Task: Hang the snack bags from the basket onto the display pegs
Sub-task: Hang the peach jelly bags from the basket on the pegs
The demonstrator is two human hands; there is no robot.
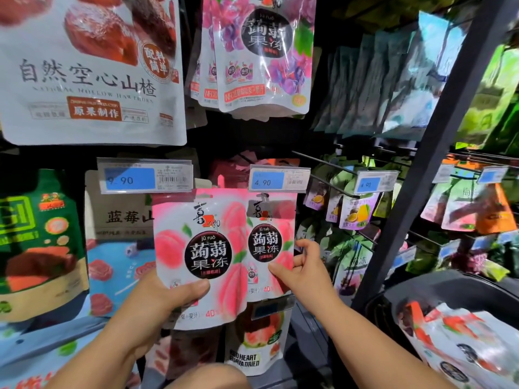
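The left fingers (pixel 191 290) grasp a peach bag (pixel 202 248) at its lower left corner. The thumb lies flat across the front, and the rest of the left hand (pixel 157 301) is behind the bag. The right fingers (pixel 280 269) pinch a second peach bag (pixel 271 242) by its lower right edge, thumb in front, with the right hand (pixel 306 268) curled just beside it. The first bag is upright and overlaps the second bag's left edge. Its top sits just below and between the 9.90 tag (pixel 144 175) and the 4.90 tag (pixel 278 179). The second bag's top reaches up behind the 4.90 tag; whether its hole is hooked there cannot be told. A guava bag (pixel 258 341) hangs below the two. To the left are a blueberry bag (pixel 118 220) and a green bag (pixel 39 242). Above hang a large hawthorn bag (pixel 90 71) and grape bags (pixel 264 51). To the right, pegs (pixel 320 162) carry passion-fruit bags (pixel 356 211). A dark post (pixel 421 169) slants across the view. At lower right is the basket (pixel 449 284), with more bags (pixel 463 341) in it.
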